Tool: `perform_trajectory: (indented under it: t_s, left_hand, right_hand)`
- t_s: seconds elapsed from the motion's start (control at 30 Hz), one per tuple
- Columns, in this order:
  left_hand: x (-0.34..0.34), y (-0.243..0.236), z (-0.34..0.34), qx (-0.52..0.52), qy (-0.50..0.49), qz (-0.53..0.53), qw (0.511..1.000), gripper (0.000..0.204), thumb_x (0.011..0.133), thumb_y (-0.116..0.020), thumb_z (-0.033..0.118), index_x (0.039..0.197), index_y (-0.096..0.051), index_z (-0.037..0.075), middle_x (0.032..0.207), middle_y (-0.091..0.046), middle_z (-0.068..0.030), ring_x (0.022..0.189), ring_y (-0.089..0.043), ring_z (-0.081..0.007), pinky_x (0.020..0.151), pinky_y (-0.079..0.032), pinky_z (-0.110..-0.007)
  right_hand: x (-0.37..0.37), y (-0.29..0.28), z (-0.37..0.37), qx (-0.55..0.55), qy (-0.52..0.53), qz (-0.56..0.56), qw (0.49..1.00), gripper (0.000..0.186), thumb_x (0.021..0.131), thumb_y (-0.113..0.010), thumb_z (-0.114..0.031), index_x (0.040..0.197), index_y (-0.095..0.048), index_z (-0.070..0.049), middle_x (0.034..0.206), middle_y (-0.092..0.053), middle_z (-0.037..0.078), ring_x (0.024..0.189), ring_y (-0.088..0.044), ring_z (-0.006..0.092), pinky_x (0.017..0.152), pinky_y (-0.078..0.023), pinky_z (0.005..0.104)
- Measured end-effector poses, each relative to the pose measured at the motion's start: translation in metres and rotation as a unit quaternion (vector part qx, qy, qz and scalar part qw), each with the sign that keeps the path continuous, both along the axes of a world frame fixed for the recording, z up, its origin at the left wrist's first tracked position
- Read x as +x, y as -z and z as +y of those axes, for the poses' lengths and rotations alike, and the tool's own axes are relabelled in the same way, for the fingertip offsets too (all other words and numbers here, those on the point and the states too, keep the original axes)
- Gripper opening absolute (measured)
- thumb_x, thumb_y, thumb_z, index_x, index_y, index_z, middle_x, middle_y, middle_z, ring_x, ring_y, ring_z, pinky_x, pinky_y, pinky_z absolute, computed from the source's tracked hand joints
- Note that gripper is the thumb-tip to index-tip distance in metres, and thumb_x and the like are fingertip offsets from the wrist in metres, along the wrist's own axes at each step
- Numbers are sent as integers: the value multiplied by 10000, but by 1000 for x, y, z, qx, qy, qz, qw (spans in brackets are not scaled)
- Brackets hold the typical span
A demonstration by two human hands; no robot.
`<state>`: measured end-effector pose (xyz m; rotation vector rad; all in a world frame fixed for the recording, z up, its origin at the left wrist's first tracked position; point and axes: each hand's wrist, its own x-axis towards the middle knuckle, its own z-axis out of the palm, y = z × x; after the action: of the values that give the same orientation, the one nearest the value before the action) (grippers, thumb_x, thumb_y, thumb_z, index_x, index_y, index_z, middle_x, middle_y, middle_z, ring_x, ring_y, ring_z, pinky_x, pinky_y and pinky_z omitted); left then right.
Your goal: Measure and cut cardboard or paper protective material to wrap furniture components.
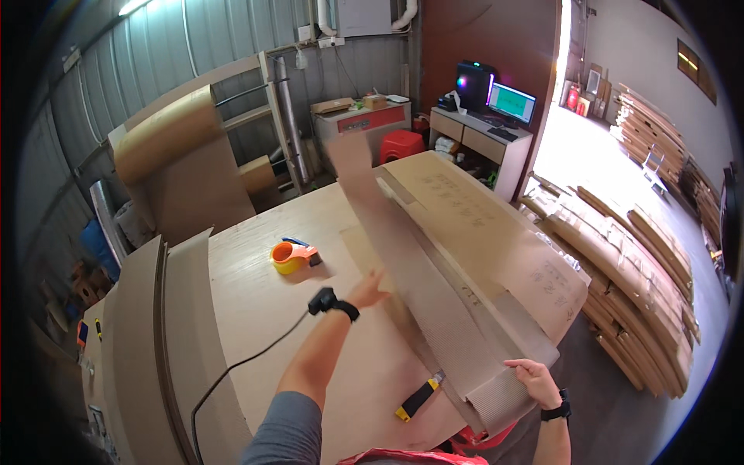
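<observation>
A long strip of grey-brown corrugated cardboard (418, 271) runs from near my right side toward the far side of the table, its far end raised and blurred. My right hand (536, 381) pinches its near right edge, where the ribbed face (500, 399) shows. Fingers stretched out, my left hand (367, 290) is beside the strip's left edge and looks slightly blurred; whether it touches the strip I cannot tell. A yellow-and-black utility knife (419, 396) lies left of the strip's near end. Farther left stands an orange tape dispenser with yellow tape (291, 257).
More cardboard sheets lie on the table (256, 318): a wide printed sheet (480, 225) at right and long folded panels (139, 349) at left. Stacked cardboard (620, 271) sits on the floor at right. A desk with a monitor (511, 102) and a red stool (401, 145) stand beyond.
</observation>
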<state>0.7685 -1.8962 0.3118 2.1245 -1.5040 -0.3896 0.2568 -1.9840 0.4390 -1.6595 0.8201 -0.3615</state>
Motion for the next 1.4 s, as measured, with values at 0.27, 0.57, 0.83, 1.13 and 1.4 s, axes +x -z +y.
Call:
perform_trajectory:
  t_s: [0.27,0.57,0.83,1.13,1.4]
  left_hand:
    - [-141,-21,89,-90,25,83,992,488,908,-644,219,1344,-502,51,1366,-498,-221,1278,-462,-363,1068,-383,-409]
    - [-245,-55,182,-40,32,203,978,278,932,-615,110,1194,-631,20,1135,-673,-152,1034,-655,-257,886,-515,-328]
    - [-274,-49,226,-9,-15,232,973,269,945,-606,109,1195,-633,13,1114,-690,-136,1026,-657,-213,874,-517,-322]
    - [-295,-63,221,-27,38,188,981,256,930,-616,173,1142,-656,36,1089,-679,-171,1003,-655,-322,857,-508,-359]
    - [-339,-62,273,8,-75,202,977,280,935,-598,202,1161,-646,45,1096,-673,-160,1011,-644,-309,863,-505,-355]
  right_hand:
    - [-41,1,2,55,15,11,998,251,935,-523,-19,1136,-674,-16,752,-472,-87,671,-408,19,593,-337,173]
    - [-60,10,29,-164,68,-73,981,317,870,-516,73,1144,-661,4,978,-687,31,833,-592,106,778,-458,222]
    - [-84,68,33,-166,107,-1,980,301,847,-542,57,1101,-683,-19,1010,-714,126,944,-667,190,845,-487,278]
    - [-53,89,18,-216,172,0,961,235,865,-573,1,1068,-686,-33,979,-710,138,928,-678,277,836,-511,330]
    - [-55,92,69,-451,55,43,890,391,848,-603,-80,1237,-619,-121,1377,-517,149,1323,-430,329,1120,-305,450]
